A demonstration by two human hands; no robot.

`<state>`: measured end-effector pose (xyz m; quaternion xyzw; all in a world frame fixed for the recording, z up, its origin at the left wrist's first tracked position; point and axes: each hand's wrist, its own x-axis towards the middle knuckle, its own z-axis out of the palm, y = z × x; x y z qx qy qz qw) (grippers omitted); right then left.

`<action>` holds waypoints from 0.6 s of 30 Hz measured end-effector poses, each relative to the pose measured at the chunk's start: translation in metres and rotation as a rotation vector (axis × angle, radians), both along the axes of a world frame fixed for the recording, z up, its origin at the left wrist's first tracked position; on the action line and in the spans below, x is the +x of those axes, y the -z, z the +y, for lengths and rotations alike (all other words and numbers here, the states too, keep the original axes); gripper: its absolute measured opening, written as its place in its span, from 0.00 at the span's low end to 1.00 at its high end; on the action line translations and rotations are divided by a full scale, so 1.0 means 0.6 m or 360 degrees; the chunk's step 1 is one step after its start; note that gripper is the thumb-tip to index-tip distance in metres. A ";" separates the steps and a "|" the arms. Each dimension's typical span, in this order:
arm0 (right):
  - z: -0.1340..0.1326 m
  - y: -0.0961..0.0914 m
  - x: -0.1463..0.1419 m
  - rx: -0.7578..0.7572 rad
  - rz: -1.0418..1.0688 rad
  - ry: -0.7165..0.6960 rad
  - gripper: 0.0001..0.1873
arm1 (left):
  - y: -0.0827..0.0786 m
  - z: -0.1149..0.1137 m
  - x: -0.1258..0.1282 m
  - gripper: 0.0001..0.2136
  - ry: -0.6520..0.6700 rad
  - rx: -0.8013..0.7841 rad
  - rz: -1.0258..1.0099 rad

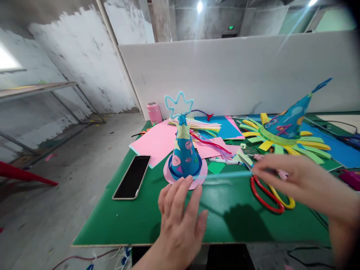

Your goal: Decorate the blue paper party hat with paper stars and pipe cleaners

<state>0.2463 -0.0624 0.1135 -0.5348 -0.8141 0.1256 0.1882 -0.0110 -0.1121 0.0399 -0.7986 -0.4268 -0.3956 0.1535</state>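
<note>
A blue cone party hat (185, 155) stands upright on a pink brim (168, 174), decorated with stickers and topped by a light-blue crown-shaped pipe cleaner (180, 98). At the front of the brim rests my left hand (180, 213), its fingers spread and stretched forward. My right hand (287, 178), smeared by motion, pinches one end of a light-blue pipe cleaner (225, 175). That strip runs leftward to the hat's brim by my left fingertips; whether they touch it is unclear. Below my right hand lie scissors (267, 198) with red and yellow handles.
A phone (132, 178) lies left of the hat. Behind are pink paper (154, 140), a bundle of pipe cleaners (202, 124), a white pen (223, 161) and a pink can-shaped object (154, 113). Another cone hat (289, 120) with a strip-fringed brim sits at right.
</note>
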 end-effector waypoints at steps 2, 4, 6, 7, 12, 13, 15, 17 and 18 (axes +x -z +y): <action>-0.044 0.027 -0.003 -0.0246 0.0141 -0.0238 0.04 | 0.014 -0.017 0.017 0.20 0.0008 -0.0178 0.0036; -0.069 0.045 -0.009 -0.0312 0.0250 -0.0297 0.03 | 0.035 -0.032 0.025 0.18 0.0141 -0.0456 -0.0062; -0.079 0.058 -0.013 -0.0320 0.0332 -0.0292 0.04 | 0.056 -0.047 0.019 0.11 0.0274 -0.0748 -0.0237; -0.080 0.064 -0.013 -0.0330 0.0357 -0.0279 0.05 | 0.064 -0.053 0.012 0.09 0.0300 -0.0858 -0.0304; -0.064 0.092 -0.019 -0.0344 0.0278 -0.0238 0.06 | 0.083 -0.072 -0.040 0.06 0.0188 -0.0972 -0.0419; -0.060 0.097 -0.026 -0.0299 0.0220 -0.0231 0.07 | 0.084 -0.071 -0.048 0.06 0.0173 -0.0966 -0.0410; -0.055 0.106 -0.051 -0.0147 0.0123 -0.0198 0.07 | 0.087 -0.067 -0.055 0.06 0.0165 -0.0977 -0.0342; -0.059 0.112 -0.087 0.0005 0.0117 -0.0201 0.10 | 0.086 -0.061 -0.054 0.07 0.0200 -0.0989 -0.0232; -0.063 0.115 -0.107 0.0031 0.0145 -0.0251 0.11 | 0.083 -0.058 -0.052 0.08 0.0229 -0.0974 -0.0181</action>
